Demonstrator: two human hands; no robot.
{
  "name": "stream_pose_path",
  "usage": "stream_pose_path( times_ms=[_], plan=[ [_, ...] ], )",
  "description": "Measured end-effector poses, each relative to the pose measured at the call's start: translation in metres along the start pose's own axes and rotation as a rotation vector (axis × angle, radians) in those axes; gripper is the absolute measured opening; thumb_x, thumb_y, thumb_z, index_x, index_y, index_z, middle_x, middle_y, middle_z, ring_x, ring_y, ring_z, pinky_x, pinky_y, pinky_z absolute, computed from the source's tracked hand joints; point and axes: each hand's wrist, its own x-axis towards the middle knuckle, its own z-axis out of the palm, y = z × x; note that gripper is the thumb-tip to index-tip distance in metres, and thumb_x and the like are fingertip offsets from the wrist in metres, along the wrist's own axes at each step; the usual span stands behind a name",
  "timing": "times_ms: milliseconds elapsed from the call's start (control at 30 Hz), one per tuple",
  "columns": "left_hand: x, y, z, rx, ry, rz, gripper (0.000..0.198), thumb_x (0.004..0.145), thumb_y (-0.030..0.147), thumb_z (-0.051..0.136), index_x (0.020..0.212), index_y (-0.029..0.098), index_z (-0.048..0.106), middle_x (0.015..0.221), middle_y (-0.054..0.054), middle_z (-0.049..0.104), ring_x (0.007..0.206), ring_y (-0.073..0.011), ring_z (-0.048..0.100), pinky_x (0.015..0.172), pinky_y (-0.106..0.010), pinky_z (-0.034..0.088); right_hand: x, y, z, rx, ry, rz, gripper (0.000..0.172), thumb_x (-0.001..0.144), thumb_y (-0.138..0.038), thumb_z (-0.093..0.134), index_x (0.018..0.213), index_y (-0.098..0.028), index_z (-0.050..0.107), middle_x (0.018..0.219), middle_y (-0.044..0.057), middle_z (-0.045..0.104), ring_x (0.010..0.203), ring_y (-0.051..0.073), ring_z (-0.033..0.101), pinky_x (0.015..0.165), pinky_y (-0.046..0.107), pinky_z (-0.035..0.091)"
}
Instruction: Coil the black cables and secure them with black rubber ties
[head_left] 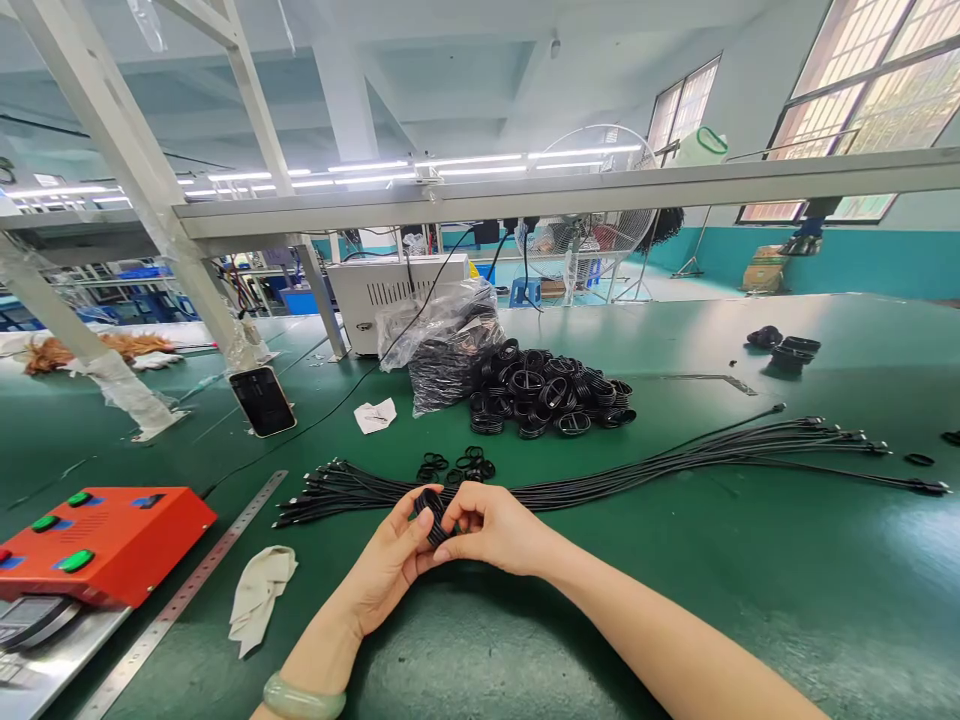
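1. Nearest the camera, a pale green bracelet [304, 697] circles the left wrist, and both bare forearms reach forward over the green table [750, 600].
2. The left hand [390, 565] and right hand [495, 525] meet just above the table. Both are pinched shut on one small coiled cable [433, 515], held between thumbs and fingertips.
3. Just beyond the hands lies a long bundle of straight cables [600, 470], with a few loose black rings [457, 465] beside it. Farther back, a pile of coils [551, 390] sits against a plastic bag [442, 350].
4. Off to the left are a red box [105, 540] with green buttons, a steel ruler [180, 600] and a crumpled cloth [259, 595].
5. The coil looks springy, so if either pinch slackens, its loops would likely spring open.
6. If it slipped forward, it could land among the straight cables and snag there. The fingers hide whether anything binds the coil.
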Motion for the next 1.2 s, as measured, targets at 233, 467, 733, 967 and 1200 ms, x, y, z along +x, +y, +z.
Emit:
stream_pose_path(
  times_ms=[233,467,733,967,1200],
  plan=[
    [0.001,0.002,0.001,0.036,0.016,0.002,0.044,0.083,0.036,0.067,0.123,0.023,0.055,0.106,-0.008,0.072,0.073,-0.0148,0.07,0.075,-0.03,0.056,0.003,0.011,0.0,0.116,0.025,0.051,0.033,0.05,-0.031,0.088,0.059,-0.018,0.059,0.065,-0.006,0.051,0.056,0.009,0.04,0.052,0.024,0.031],
    [0.005,0.005,-0.004,0.172,0.106,0.089,0.047,0.075,0.034,0.073,0.119,0.022,0.061,0.115,-0.012,0.071,0.09,-0.0259,0.071,0.086,-0.041,0.054,0.004,0.018,-0.005,0.269,-0.064,0.125,0.04,0.045,-0.042,0.088,0.061,-0.018,0.062,0.061,-0.005,0.052,0.057,0.01,0.043,0.054,0.025,0.031],
    [0.011,-0.009,-0.01,0.297,0.258,0.196,0.04,0.074,0.032,0.07,0.112,0.019,0.069,0.091,-0.007,0.077,0.071,-0.0231,0.072,0.079,-0.043,0.057,0.002,0.024,0.008,0.297,-0.045,0.138,0.042,0.044,-0.043,0.089,0.061,-0.017,0.061,0.061,-0.006,0.052,0.054,0.009,0.039,0.053,0.025,0.028],
    [0.008,0.0,-0.008,0.263,0.235,0.221,0.046,0.077,0.031,0.068,0.121,0.02,0.063,0.109,-0.011,0.073,0.094,-0.028,0.071,0.084,-0.04,0.056,-0.001,0.023,0.016,0.293,0.014,0.068,0.042,0.053,-0.047,0.085,0.06,-0.018,0.056,0.065,-0.004,0.053,0.057,0.01,0.041,0.055,0.025,0.032],
    [0.004,0.012,-0.017,-0.076,-0.017,0.014,0.05,0.08,0.024,0.065,0.129,0.022,0.056,0.13,-0.014,0.063,0.105,-0.0291,0.066,0.091,-0.043,0.05,-0.009,0.025,0.022,-0.379,0.161,-0.277,0.009,0.083,-0.028,0.067,0.078,-0.023,0.063,0.082,0.002,0.061,0.073,0.017,0.055,0.066,0.029,0.04]
  ],
)
